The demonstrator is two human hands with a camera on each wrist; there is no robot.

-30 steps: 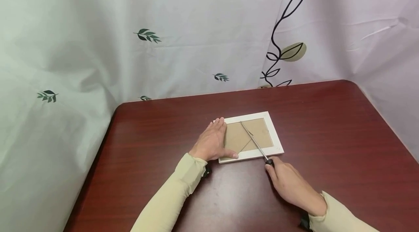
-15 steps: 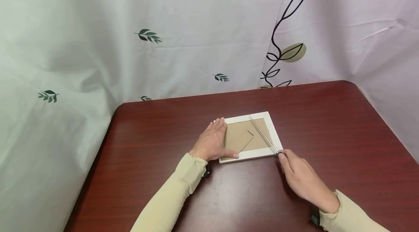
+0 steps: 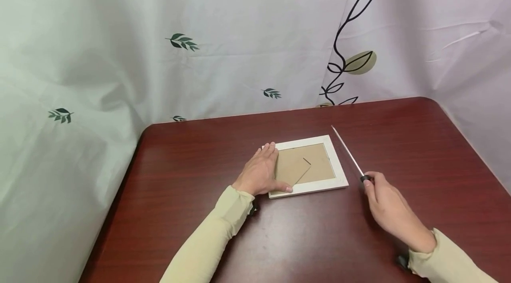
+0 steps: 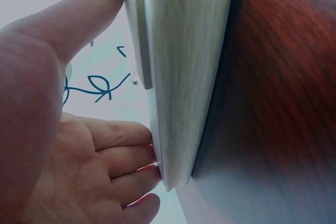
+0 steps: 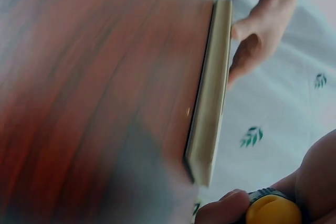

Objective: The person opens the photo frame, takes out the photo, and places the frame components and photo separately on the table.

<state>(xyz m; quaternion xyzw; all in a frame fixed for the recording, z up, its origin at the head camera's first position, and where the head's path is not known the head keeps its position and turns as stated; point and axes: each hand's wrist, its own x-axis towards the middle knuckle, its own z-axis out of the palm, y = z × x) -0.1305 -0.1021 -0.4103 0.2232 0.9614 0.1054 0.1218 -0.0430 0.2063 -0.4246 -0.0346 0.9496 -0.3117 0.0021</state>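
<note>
A picture frame (image 3: 341, 180) with a white border lies back side up on the table, its tan backing board (image 3: 295, 163) showing an angled dark slit. My left hand (image 3: 258, 171) rests on its left end, thumb spread toward the near edge and fingers straight toward the far edge. In the left wrist view the fingertips touch the side of the frame. My right hand (image 3: 393, 207) grips a screwdriver (image 3: 348, 151) by its handle, right of the frame, with the long metal shaft pointing away to the far left. The yellow handle end shows in the right wrist view.
The dark red wooden table (image 3: 191, 159) has rounded far corners. Behind it and along the sides hangs a pale curtain (image 3: 239, 17) printed with leaves. Both forearms wear light sleeves (image 3: 207, 234).
My right hand has moved right with the screwdriver, whose shaft has gone from over the backing board to beyond the frame's right edge. My left hand and the frame stay in place.
</note>
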